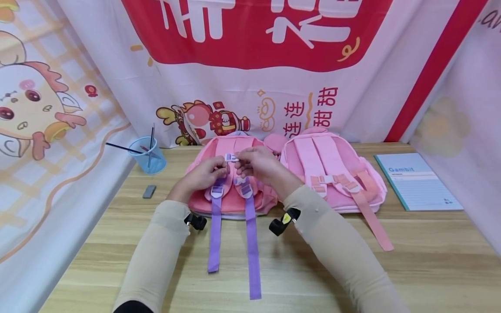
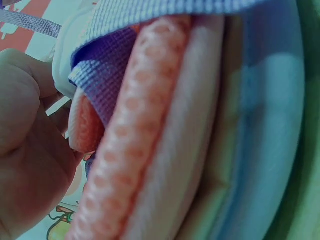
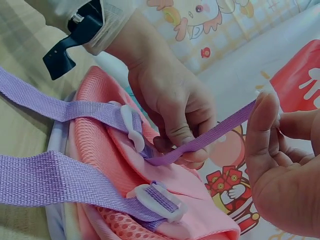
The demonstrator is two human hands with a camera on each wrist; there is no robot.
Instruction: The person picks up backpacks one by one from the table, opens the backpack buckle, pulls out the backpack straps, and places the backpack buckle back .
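Observation:
A pink backpack (image 1: 229,204) lies with its shoulder straps facing up, two purple webbing tails (image 1: 252,248) hanging toward me. Between both hands runs a narrow purple chest strap (image 3: 222,131), drawn taut. My left hand (image 1: 205,174) pinches this strap between thumb and forefinger, close to the shoulder strap. At its far end, my right hand (image 1: 260,164) pinches a small white buckle (image 1: 231,158), mostly hidden by the fingers in the right wrist view. White strap adjusters (image 3: 159,202) sit on the purple webbing. In the left wrist view, the backpack's edge and padded strap (image 2: 135,125) fill most of the picture.
To the right lies a second pink backpack (image 1: 340,150) with a salmon strap tail. Beyond it is a notebook (image 1: 420,182). A blue mesh pen cup (image 1: 150,158) and a grey eraser (image 1: 149,191) stand at left. Printed cloth hangs behind the wooden table (image 1: 297,274).

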